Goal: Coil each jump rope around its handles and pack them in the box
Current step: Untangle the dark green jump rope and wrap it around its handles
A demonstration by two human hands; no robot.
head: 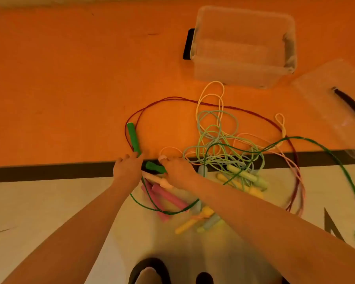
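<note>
A tangle of jump ropes (219, 140) lies on the floor across the black line, with green, dark red, pale pink and light green cords looping together. My left hand (127, 167) grips the lower end of one green handle (133, 138), which points away from me. My right hand (177, 171) grips the second green handle (154, 167), which lies crosswise between the two hands. Pink handles (168, 196) and yellow handles (242, 181) lie under and beside my right forearm. The clear box (242, 48) stands beyond the ropes with nothing in it.
The clear lid (340, 103) with a black grip lies at the right of the box. The floor is orange beyond the black line (49, 171) and cream on my side. Dark shoes (150, 271) show at the bottom edge.
</note>
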